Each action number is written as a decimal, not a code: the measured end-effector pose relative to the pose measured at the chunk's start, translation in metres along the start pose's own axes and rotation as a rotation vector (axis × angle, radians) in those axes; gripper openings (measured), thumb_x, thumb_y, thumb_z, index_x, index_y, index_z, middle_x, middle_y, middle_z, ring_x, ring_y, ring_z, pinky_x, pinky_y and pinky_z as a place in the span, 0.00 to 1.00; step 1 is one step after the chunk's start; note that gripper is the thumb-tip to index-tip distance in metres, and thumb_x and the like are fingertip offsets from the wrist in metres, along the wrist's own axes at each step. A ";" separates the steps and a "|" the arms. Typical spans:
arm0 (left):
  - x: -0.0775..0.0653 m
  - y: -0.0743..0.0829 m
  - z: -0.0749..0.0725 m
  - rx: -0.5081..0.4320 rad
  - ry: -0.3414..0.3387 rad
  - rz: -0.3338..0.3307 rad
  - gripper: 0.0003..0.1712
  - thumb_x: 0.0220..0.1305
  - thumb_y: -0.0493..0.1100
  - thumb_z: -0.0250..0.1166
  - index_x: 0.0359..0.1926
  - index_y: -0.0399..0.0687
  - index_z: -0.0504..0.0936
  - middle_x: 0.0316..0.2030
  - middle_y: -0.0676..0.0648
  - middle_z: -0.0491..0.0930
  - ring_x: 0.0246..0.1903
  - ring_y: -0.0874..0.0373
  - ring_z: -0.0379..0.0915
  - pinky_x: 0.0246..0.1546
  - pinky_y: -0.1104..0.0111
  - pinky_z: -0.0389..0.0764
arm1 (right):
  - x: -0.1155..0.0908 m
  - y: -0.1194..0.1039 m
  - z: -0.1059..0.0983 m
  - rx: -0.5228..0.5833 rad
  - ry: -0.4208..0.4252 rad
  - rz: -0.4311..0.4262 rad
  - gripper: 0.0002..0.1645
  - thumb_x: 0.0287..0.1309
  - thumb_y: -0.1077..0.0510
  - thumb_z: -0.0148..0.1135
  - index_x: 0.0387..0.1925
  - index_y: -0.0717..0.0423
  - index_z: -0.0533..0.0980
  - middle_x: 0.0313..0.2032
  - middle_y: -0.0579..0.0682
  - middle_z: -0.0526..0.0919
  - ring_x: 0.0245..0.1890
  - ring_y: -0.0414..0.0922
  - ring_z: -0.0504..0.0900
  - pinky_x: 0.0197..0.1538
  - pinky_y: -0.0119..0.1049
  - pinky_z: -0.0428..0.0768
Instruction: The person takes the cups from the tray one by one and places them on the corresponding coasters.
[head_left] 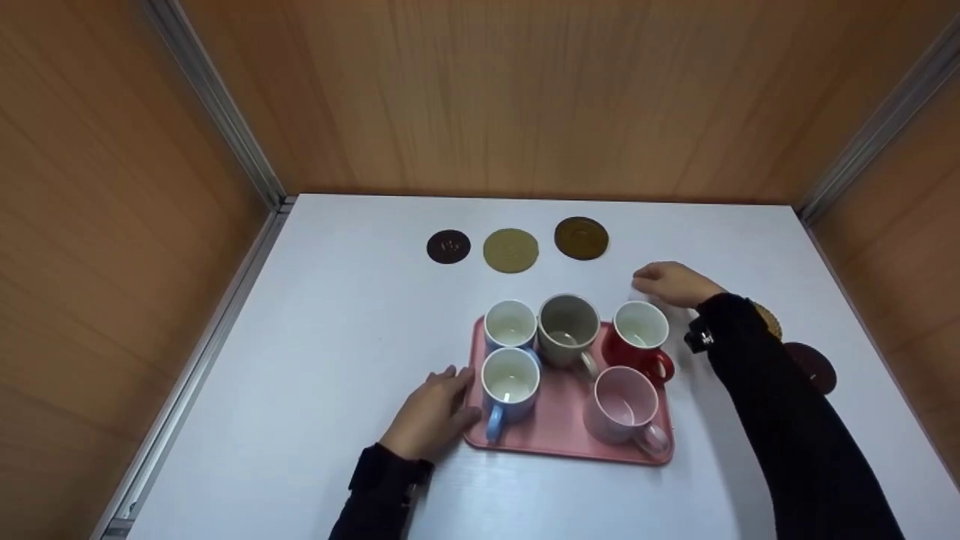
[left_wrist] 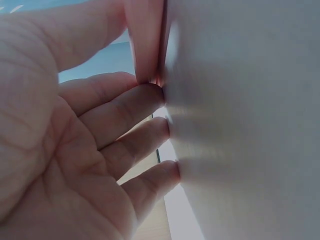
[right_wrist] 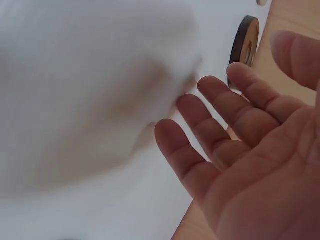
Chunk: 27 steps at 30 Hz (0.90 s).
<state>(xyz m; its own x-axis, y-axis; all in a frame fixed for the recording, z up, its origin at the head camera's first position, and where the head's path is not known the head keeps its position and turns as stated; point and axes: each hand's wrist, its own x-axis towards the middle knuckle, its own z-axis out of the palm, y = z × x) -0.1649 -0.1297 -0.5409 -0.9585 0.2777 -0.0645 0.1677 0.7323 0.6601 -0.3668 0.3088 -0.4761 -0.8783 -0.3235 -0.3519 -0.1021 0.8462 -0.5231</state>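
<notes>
A pink tray bears two light blue mugs, a grey-beige mug, a red mug and a pink mug. My left hand rests against the tray's left edge. In the left wrist view, its fairly straight fingers touch the white surface and the tray's side. Beyond the red mug, my right hand hovers over the table with nothing visible in it. The right wrist view shows its fingers loosely bent and spread.
Three round coasters lie in a row at the back: dark brown, olive and brown. Right of the right forearm are a gold coaster, partly hidden, and a dark red one. Wooden panels enclose the white table.
</notes>
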 end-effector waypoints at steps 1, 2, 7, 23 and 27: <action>0.000 0.000 0.000 -0.001 0.000 0.003 0.37 0.71 0.48 0.71 0.77 0.44 0.73 0.73 0.27 0.71 0.74 0.24 0.65 0.76 0.37 0.66 | -0.006 0.004 -0.002 -0.002 0.013 0.008 0.36 0.82 0.45 0.49 0.73 0.70 0.69 0.72 0.72 0.73 0.75 0.69 0.70 0.77 0.66 0.67; 0.001 0.000 0.000 -0.001 0.002 0.007 0.37 0.71 0.48 0.71 0.76 0.44 0.73 0.73 0.27 0.71 0.74 0.24 0.65 0.76 0.37 0.66 | -0.012 0.009 -0.004 -0.002 0.027 0.015 0.36 0.82 0.44 0.49 0.73 0.70 0.69 0.72 0.72 0.73 0.74 0.69 0.70 0.77 0.66 0.68; 0.002 -0.003 0.001 0.000 0.012 0.009 0.37 0.71 0.48 0.72 0.76 0.43 0.73 0.73 0.28 0.72 0.75 0.26 0.65 0.76 0.38 0.66 | -0.043 0.036 -0.015 0.014 0.094 0.081 0.42 0.82 0.38 0.46 0.75 0.69 0.66 0.73 0.74 0.70 0.75 0.70 0.68 0.77 0.68 0.66; -0.002 -0.014 -0.006 -0.002 0.050 -0.026 0.38 0.71 0.50 0.72 0.76 0.41 0.73 0.72 0.28 0.73 0.75 0.28 0.66 0.76 0.37 0.66 | -0.053 0.043 -0.016 -0.073 0.190 0.069 0.38 0.83 0.43 0.45 0.72 0.73 0.69 0.68 0.76 0.74 0.70 0.73 0.71 0.74 0.69 0.68; -0.007 -0.017 -0.008 -0.002 0.057 -0.046 0.38 0.70 0.50 0.72 0.76 0.41 0.73 0.72 0.28 0.73 0.75 0.26 0.65 0.76 0.37 0.66 | -0.026 0.015 -0.006 -0.111 0.148 0.034 0.36 0.82 0.46 0.48 0.72 0.72 0.68 0.68 0.75 0.74 0.71 0.72 0.72 0.74 0.68 0.70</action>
<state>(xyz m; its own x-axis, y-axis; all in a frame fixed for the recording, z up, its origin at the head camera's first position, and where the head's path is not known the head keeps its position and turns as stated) -0.1631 -0.1487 -0.5454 -0.9766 0.2084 -0.0523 0.1231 0.7423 0.6587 -0.3485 0.3324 -0.4697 -0.9405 -0.2353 -0.2452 -0.1154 0.8997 -0.4209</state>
